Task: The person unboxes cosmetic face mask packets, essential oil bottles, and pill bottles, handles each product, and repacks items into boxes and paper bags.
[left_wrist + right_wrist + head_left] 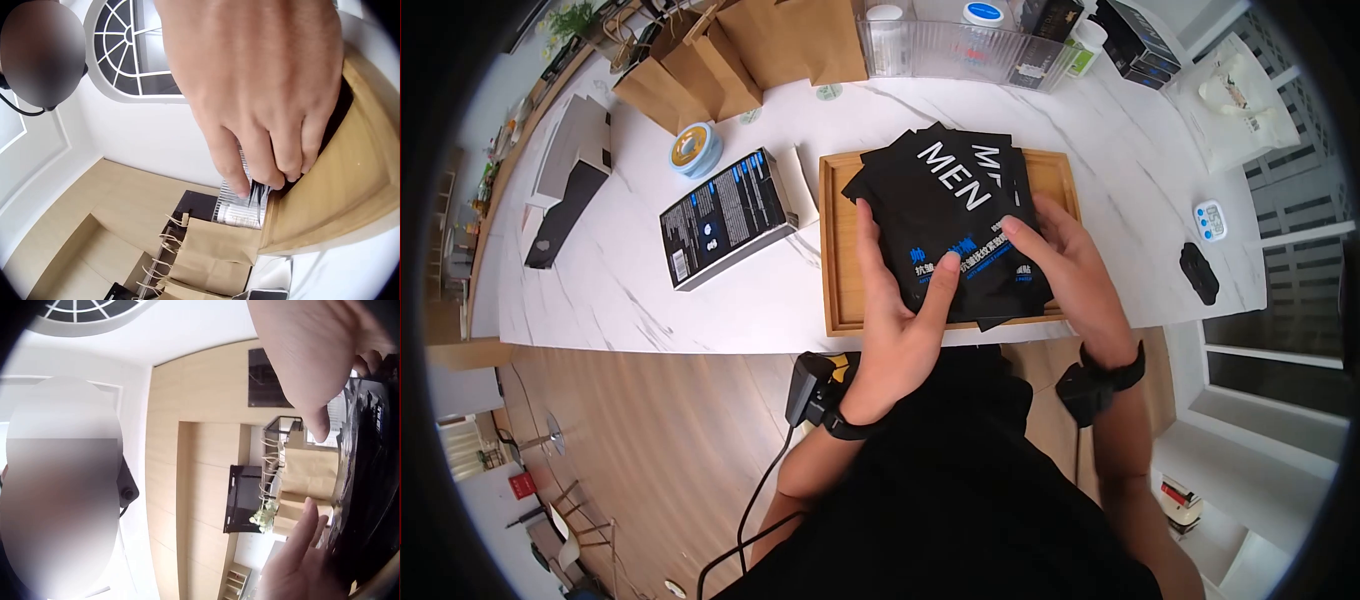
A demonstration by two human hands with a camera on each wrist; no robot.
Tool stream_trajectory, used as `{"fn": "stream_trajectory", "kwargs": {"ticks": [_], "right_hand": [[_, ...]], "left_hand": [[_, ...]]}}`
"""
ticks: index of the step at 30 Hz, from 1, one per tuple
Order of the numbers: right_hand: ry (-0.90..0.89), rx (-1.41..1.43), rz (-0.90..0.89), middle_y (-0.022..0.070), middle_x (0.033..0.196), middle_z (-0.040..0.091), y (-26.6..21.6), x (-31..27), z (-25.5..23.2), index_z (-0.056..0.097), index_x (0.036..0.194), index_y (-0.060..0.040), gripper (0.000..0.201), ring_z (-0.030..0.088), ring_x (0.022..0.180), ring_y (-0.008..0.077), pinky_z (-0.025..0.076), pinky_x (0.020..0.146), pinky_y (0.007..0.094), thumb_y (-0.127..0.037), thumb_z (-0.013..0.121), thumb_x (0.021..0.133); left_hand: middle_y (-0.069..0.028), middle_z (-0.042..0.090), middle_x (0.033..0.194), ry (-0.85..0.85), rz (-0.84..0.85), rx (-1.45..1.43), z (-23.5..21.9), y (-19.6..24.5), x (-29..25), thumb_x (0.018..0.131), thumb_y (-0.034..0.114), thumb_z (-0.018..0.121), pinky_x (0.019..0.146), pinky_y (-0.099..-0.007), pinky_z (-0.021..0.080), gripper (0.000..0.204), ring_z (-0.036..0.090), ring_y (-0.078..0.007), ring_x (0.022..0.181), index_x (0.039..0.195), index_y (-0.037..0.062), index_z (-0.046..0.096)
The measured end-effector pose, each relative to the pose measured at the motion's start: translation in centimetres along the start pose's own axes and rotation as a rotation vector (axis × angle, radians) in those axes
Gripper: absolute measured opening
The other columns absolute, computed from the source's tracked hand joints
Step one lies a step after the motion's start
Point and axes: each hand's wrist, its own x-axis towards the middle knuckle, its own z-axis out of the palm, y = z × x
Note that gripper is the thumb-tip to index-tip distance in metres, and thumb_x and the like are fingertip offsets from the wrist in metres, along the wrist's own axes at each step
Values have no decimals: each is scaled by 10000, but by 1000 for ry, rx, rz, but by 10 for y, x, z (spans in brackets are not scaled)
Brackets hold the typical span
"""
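A fanned stack of black, flat sachets [900,215] printed "MEN" in white, with blue and white lettering, is held over a wooden tray [832,270]. My left hand [905,345] grips the stack from the left, its thumb lying across the front. On the opposite side, my right hand [1085,275] holds the right edge with its thumb over the face. Its other fingers are hidden behind the sachets. From the left wrist view, the back of the left hand [262,81] appears beside the tray, fingers bent around the dark sachet edges.
Left of the tray lies a black printed box [725,220], with a blue round tin [696,150] behind it. Brown paper bags [790,45] and a clear bin [945,50] of bottles line the back. A small white timer [1210,221] sits at the right.
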Motion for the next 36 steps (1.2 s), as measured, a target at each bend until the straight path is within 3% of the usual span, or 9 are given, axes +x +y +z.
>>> {"fn": "stream_trajectory", "kwargs": {"ticks": [5,12,22,24,25,27,28,29,36], "right_hand": [[-172,178,253,87,1019,721,-13,23,-21,639,1166,56,406,697,892,133,549,820,262,-267,705,928],[-398,-70,327,86,1050,727,-28,41,-23,677,1146,11,391,692,925,124,535,834,245,-262,763,878],[-402,13,-27,52,1076,696,-11,30,-3,634,1191,-15,427,644,975,111,524,857,269,-77,810,807],[-412,-4,-109,40,1061,690,-13,25,0,623,1197,-7,431,627,967,90,517,853,262,-76,808,813],[-395,-95,-278,37,1060,686,-13,25,0,625,1187,-2,427,620,961,91,513,853,265,-81,812,812],[-294,-183,-634,47,1063,679,-18,22,6,636,1139,11,412,611,942,111,503,846,282,-99,832,794],[-298,-186,-644,47,1063,679,-18,22,4,636,1139,11,412,611,942,111,503,846,282,-99,832,794],[-310,-217,-597,59,1090,675,-17,22,1,616,1179,26,445,618,965,122,507,864,290,-66,823,795],[-221,-290,-570,72,1031,685,25,9,5,635,1183,30,544,628,914,142,508,836,311,-153,888,738]], "left_hand": [[-279,160,1589,1,128,187,-2,-21,2,919,-9,624,1208,-402,119,876,155,-331,1501,1566,-24,35],[-264,131,1601,-38,145,155,-4,-19,2,900,-39,616,1212,-408,95,903,137,-342,1504,1568,-15,9],[-249,230,1528,133,295,288,-14,-2,0,751,-41,736,1173,-405,221,1130,302,-306,1403,1564,24,-46],[-246,280,1502,30,34,50,-26,14,8,737,-41,744,1130,-372,307,1055,382,-285,1340,1535,9,55],[-197,507,1328,25,-36,-38,-29,19,13,724,-50,732,1005,-324,436,819,542,-220,1162,1422,-25,305],[-151,576,1192,-116,90,134,-42,19,22,724,-59,714,928,-308,470,693,585,-188,1052,1339,-32,395],[-105,645,1056,-254,210,310,-45,21,25,724,-69,695,852,-292,504,572,627,-156,941,1255,-40,485],[-43,650,865,-109,203,198,-32,28,24,725,-74,675,764,-283,519,463,636,-127,804,1171,-43,553],[-108,608,1108,-161,86,60,-35,-4,12,728,-94,665,832,-272,526,863,643,-168,938,1482,-9,255]]}}
